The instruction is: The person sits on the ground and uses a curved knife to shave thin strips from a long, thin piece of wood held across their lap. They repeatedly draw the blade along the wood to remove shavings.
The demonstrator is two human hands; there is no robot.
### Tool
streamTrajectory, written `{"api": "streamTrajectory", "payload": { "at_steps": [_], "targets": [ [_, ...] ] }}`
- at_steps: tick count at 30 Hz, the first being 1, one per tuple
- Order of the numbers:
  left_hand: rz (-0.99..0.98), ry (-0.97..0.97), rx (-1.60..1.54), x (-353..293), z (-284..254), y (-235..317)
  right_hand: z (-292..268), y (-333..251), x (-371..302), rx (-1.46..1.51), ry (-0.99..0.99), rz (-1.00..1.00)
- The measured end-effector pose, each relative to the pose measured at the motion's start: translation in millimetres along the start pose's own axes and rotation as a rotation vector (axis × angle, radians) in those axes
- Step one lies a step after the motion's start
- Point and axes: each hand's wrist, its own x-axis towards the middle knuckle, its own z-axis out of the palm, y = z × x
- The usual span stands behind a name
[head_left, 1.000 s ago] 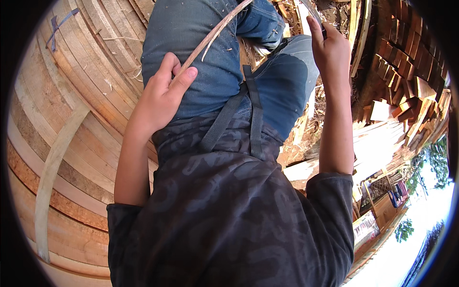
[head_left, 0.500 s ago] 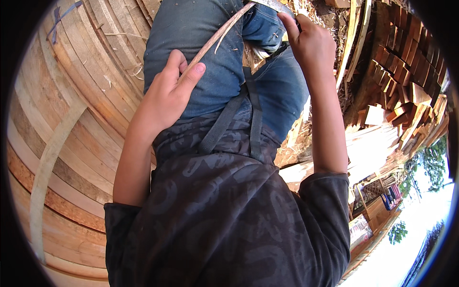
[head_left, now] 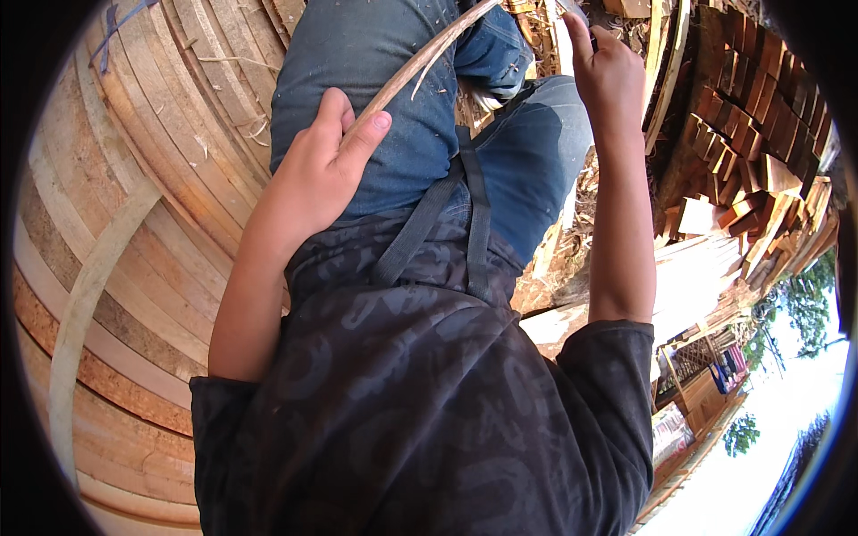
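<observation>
My left hand (head_left: 317, 170) is closed around the near end of a thin wooden stick (head_left: 420, 61), thumb along its top. The stick slants up over my left thigh to the far edge of the view, and a thin sliver hangs loose from its side. My right hand (head_left: 612, 85) is raised beyond my right knee, closed on a knife (head_left: 575, 8) with thumb stretched forward. Only a bit of the metal blade shows at the top edge, apart from the stick; the handle is hidden in my fist.
Long boards (head_left: 152, 268) lie side by side on my left, with a pale curved strip (head_left: 85, 304) across them. Stacked wood offcuts (head_left: 751, 170) stand at the far right. Wood shavings (head_left: 536, 27) lie beyond my legs. Dark straps (head_left: 478, 214) hang at my waist.
My right hand has moved right and slightly away with the knife, off the stick's far end. The stick has shifted a little to the right, still in my left hand.
</observation>
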Motion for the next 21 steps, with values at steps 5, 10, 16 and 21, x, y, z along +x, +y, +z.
{"api": "streamTrajectory", "payload": {
  "at_steps": [5, 10, 16, 21],
  "targets": [
    [-0.005, -0.017, 0.003, 0, -2, -1, -19, -52, -28, -0.026, -0.060, -0.155],
    [0.005, -0.014, 0.024, -3, -3, -1, -2, 12, 9, -0.073, 0.023, -0.074],
    [-0.036, -0.017, 0.065, -2, 0, 5, 7, 22, 9, -0.113, -0.012, 0.067],
    [-0.032, -0.018, 0.052, 0, 1, 3, -9, -20, -6, -0.081, 0.008, -0.093]
  ]
}}
